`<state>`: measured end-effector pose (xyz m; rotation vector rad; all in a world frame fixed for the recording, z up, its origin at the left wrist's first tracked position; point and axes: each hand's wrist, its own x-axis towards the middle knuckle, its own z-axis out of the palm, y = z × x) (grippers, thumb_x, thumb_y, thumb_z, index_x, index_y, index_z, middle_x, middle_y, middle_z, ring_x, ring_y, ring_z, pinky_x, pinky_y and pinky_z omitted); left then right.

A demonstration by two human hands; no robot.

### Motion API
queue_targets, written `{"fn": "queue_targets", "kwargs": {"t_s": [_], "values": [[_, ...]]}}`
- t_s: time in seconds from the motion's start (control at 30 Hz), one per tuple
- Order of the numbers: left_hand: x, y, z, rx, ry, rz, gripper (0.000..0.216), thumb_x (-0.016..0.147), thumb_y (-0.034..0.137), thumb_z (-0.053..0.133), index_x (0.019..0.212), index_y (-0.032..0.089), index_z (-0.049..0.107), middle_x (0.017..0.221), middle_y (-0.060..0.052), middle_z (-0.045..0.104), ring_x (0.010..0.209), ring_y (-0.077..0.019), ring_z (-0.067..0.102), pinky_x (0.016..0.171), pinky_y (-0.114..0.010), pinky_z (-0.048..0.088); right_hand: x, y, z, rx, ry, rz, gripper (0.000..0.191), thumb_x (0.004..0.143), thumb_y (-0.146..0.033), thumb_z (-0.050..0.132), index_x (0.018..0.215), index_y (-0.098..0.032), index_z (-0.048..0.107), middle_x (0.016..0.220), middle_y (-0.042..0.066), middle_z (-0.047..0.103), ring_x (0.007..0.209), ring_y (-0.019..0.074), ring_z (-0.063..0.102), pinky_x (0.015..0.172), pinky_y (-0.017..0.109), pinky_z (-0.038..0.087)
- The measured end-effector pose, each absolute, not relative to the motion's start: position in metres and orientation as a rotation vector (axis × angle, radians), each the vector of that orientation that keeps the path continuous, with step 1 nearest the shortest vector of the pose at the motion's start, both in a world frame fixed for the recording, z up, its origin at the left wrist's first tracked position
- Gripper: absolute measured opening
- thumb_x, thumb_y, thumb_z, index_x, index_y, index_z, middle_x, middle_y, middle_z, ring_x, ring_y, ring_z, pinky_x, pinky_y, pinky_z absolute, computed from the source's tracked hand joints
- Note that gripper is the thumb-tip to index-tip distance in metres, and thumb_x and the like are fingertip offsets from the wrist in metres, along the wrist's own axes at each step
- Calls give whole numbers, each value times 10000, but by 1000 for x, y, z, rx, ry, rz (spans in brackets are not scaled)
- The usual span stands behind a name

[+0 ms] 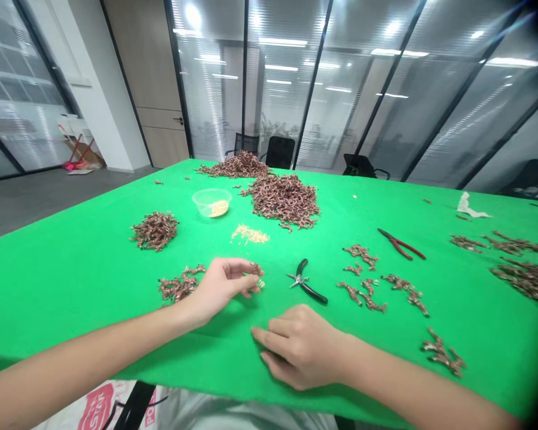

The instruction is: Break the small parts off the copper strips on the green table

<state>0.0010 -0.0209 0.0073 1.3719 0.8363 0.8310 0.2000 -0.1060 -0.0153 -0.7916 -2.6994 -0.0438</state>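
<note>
My left hand [228, 280] is closed in a pinch just above the green cloth, with a small brown metal piece [256, 270] showing between its fingertips. A few tiny gold bits [261, 284] are beside those fingertips. Nearer to me, my right hand [296, 346] rests on the cloth, its index finger and thumb apart and nothing visible between them. Black-handled pliers [301, 280] lie with jaws apart, right of my left fingertips. A small heap of brown pieces [177, 288] lies partly behind my left wrist. Beyond the hand are loose gold bits [250, 234].
A clear plastic bowl [211, 203] holds gold bits. Large piles of brown pieces [283, 200] stand at the back, a smaller pile [155, 230] at left. Red-handled pliers [401, 243], scattered brown pieces [367, 294] and a white tissue [470, 206] lie to the right.
</note>
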Motion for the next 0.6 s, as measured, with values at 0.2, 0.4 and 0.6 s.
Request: {"fn": "queue_targets", "kwargs": {"t_s": [0.2, 0.4, 0.6], "values": [[3, -23, 6, 1408, 830, 805, 338, 726, 328, 809, 925, 68, 726, 943, -138, 757, 693, -166, 687, 579, -238, 510, 196, -110, -13, -800, -2718, 20, 234, 930, -277, 503, 1081, -192, 660, 702, 18, 648, 543, 149, 524, 511, 323, 247], [3, -23, 2, 1444, 813, 786, 295, 736, 316, 793, 897, 78, 726, 847, -108, 748, 681, -164, 679, 572, -231, 504, 197, -106, -10, -884, -2743, -2, 231, 958, -287, 483, 1093, -178, 636, 755, 30, 653, 584, 155, 538, 536, 321, 248], [2, -22, -1, 1423, 795, 782, 295, 740, 296, 793, 921, 74, 722, 899, -121, 753, 694, -168, 684, 589, -243, 507, 196, -105, -8, -1065, -2697, 63, 301, 959, -320, 488, 1192, -158, 589, 889, 65, 690, 694, 190, 608, 590, 317, 325]]}}
